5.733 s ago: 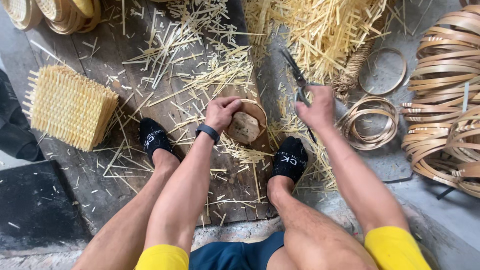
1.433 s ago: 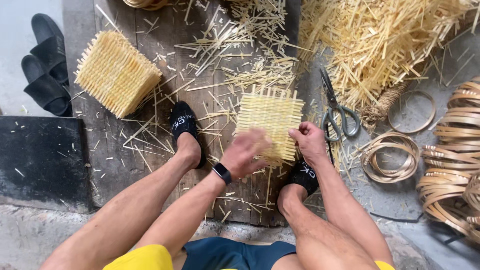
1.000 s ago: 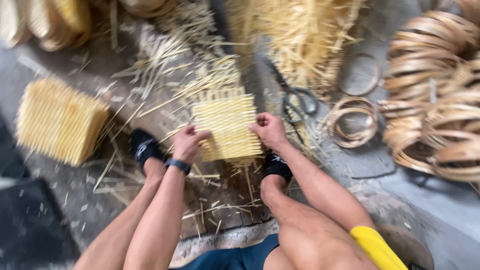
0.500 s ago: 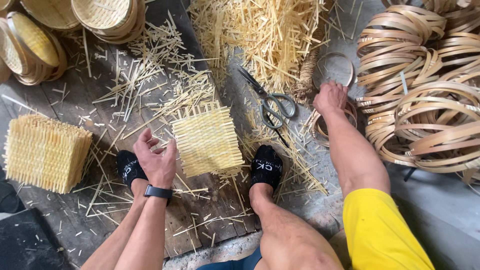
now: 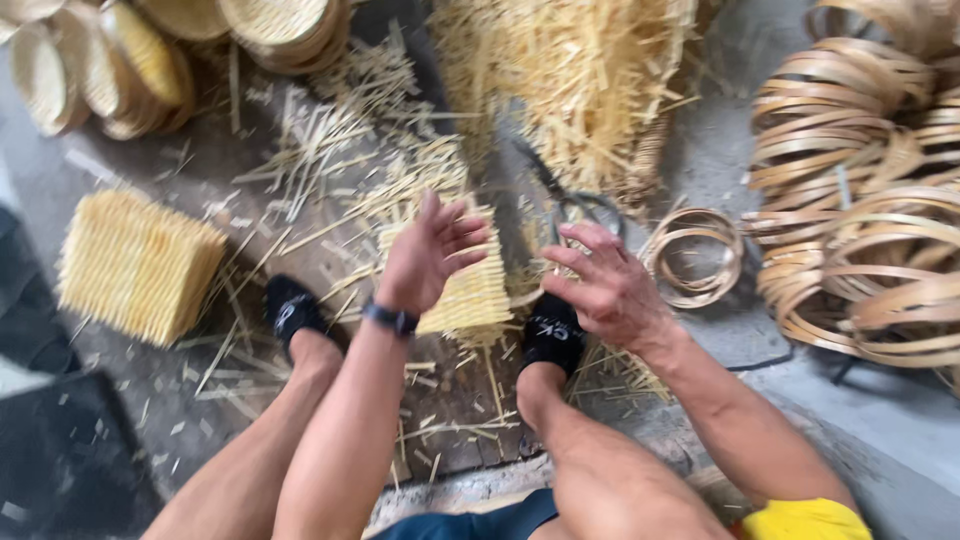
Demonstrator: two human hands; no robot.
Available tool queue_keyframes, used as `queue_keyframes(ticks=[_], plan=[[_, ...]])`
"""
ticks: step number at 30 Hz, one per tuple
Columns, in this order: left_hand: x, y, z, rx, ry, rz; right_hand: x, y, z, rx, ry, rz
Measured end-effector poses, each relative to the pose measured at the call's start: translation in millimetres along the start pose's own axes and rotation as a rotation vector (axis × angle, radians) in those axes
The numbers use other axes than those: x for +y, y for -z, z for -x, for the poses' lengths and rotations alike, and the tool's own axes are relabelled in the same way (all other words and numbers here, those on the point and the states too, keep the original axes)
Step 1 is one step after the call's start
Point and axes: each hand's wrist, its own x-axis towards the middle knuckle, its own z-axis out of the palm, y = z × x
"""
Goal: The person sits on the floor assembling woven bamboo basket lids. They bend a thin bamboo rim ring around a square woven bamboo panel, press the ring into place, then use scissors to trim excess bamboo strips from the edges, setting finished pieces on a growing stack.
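My left hand [image 5: 432, 250] hovers open, fingers spread, just above a square woven bamboo mat [image 5: 470, 290] that lies on the wooden board between my feet. My right hand [image 5: 605, 285] is open too, fingers apart, to the right of the mat and above my right foot in a black sock [image 5: 552, 335]. Neither hand holds anything. A pair of scissors [image 5: 575, 200] lies just beyond my right hand, partly blurred. A black band sits on my left wrist.
A stack of woven square mats [image 5: 135, 265] lies at left. Round woven baskets [image 5: 150, 60] are piled at top left. A heap of bamboo slivers [image 5: 580, 80] fills the top centre. Bamboo hoop rings [image 5: 695, 255] and a big pile of hoops [image 5: 860, 200] lie at right.
My right hand has come back from the hoops at the right to beside the mat. My left hand has lifted from beside my left foot to over the mat.
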Motion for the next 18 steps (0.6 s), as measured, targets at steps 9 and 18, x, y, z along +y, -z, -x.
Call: queue_keyframes(ticks=[9, 18], plan=[[-7.7, 36.7, 21.5, -0.123, -0.111, 0.326, -33.6, -34.0, -30.9, 0.112, -0.910, -1.363], [-25.6, 39.9, 30.4, 0.003, 0.194, 0.009, -16.0, -94.2, -11.1, -0.043, -1.226, -2.007]])
